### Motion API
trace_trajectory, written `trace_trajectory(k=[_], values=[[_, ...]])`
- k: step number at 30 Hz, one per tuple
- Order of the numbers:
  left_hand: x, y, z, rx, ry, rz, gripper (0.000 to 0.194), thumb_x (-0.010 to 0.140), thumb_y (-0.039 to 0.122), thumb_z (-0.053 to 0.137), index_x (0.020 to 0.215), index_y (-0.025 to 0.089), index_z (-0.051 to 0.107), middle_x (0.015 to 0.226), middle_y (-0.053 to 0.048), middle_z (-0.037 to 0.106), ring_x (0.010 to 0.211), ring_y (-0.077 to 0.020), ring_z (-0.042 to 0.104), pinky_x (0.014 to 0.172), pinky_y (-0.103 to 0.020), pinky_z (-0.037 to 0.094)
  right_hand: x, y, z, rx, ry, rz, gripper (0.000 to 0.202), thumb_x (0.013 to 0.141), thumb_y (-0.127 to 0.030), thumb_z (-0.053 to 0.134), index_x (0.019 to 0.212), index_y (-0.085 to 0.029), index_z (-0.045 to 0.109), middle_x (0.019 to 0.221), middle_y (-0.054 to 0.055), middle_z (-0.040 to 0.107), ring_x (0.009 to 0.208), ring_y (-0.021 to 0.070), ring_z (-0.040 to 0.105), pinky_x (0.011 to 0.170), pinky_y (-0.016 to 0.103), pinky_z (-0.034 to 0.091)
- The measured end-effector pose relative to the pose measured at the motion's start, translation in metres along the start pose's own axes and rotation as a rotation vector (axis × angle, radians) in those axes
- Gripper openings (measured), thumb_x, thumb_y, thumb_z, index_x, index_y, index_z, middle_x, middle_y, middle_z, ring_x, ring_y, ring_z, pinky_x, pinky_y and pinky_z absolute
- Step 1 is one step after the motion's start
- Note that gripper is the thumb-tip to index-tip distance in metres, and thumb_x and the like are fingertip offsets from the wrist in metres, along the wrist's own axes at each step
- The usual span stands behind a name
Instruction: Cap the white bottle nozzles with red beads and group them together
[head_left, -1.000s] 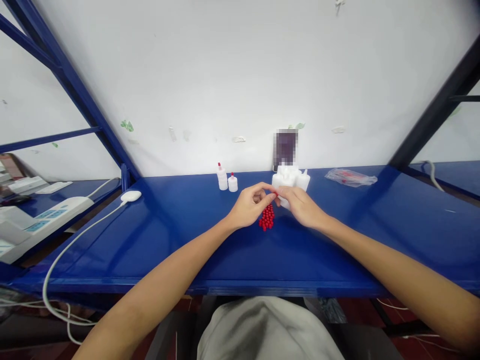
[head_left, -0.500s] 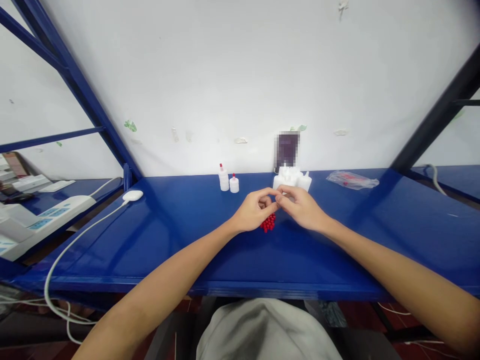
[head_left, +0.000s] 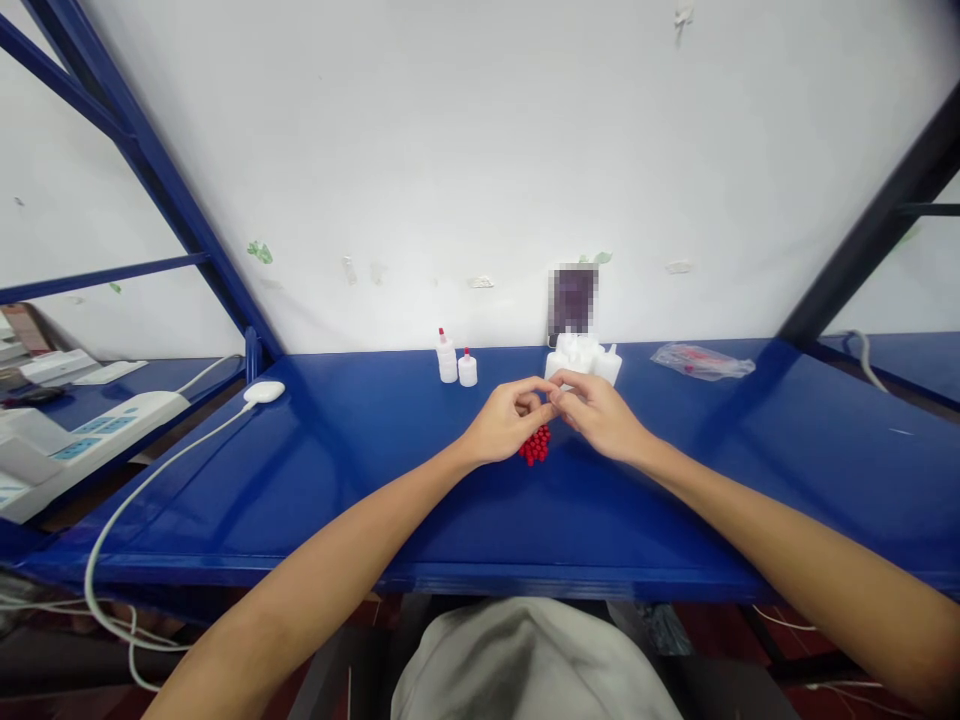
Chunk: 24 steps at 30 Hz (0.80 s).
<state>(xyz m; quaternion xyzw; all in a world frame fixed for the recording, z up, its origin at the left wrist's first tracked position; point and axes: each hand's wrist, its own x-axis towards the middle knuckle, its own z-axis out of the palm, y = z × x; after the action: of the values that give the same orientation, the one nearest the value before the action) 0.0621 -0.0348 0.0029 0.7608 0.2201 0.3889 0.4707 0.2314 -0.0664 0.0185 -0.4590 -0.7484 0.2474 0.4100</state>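
My left hand [head_left: 511, 420] and my right hand [head_left: 598, 413] meet at the fingertips above the table. Both are closed in a pinch, and whatever lies between the fingers is hidden. Beneath my left hand sits a cluster of small red caps [head_left: 535, 447], partly covered by it. Just behind my hands stands a group of white squeeze bottles [head_left: 581, 352] with nozzle tops. To the left, a taller white bottle [head_left: 447, 360] and a shorter white bottle [head_left: 468, 370] stand side by side, each with a red tip.
A clear plastic bag [head_left: 703, 362] with something red inside lies at the back right. A pixelated dark panel [head_left: 573, 300] leans on the wall. On the left are a white charger [head_left: 265, 392] with its cable and a power strip [head_left: 112, 440]. Blue shelf posts flank the blue table [head_left: 360, 500].
Almost nothing differs. The view has shifted very slightly, and both hands keep the same pinched pose at the same spot.
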Motion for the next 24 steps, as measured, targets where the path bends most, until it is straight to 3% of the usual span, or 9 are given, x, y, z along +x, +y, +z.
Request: trace_trajectory(k=[12,17,20,24], values=[[-0.001,0.001,0.0,0.016,-0.031,-0.002,0.04,0.086,0.05,0.061,0.102,0.013,0.058,0.055,0.008,0.043,0.047,-0.0051,0.039,0.051,-0.019,0.033,-0.001,-0.007,0.002,-0.022,0.06,-0.03,0.017,0.083,-0.03,0.048,0.075,-0.017,0.056,0.06,-0.003,0.053,0.053,0.0117,0.044,0.053,0.026,0.033],[-0.001,0.004,-0.001,-0.018,-0.029,-0.012,0.032,0.09,0.045,0.056,0.103,0.016,0.054,0.054,0.007,0.046,0.045,-0.0052,0.04,0.048,-0.017,0.033,-0.001,0.0,0.003,0.038,0.048,0.034,0.027,0.093,-0.044,0.04,0.096,-0.02,0.054,0.052,-0.006,0.048,0.049,0.0138,0.046,0.051,0.026,0.035],[0.005,0.001,-0.011,-0.046,0.135,-0.035,0.024,0.092,0.041,0.052,0.098,0.019,0.049,0.05,0.009,0.043,0.041,-0.0058,0.037,0.044,-0.017,0.03,0.0,0.004,0.002,0.013,0.07,0.047,0.031,0.096,-0.047,0.037,0.101,-0.021,0.053,0.051,-0.006,0.049,0.049,0.0143,0.048,0.053,0.026,0.036],[0.016,-0.007,-0.044,0.019,0.55,-0.021,0.015,0.088,0.033,0.053,0.093,0.02,0.048,0.049,0.009,0.042,0.041,-0.0065,0.035,0.042,-0.017,0.026,0.002,0.007,0.002,-0.078,0.084,0.009,0.032,0.094,-0.049,0.043,0.09,-0.02,0.058,0.053,-0.005,0.049,0.05,0.0127,0.045,0.054,0.027,0.034]])
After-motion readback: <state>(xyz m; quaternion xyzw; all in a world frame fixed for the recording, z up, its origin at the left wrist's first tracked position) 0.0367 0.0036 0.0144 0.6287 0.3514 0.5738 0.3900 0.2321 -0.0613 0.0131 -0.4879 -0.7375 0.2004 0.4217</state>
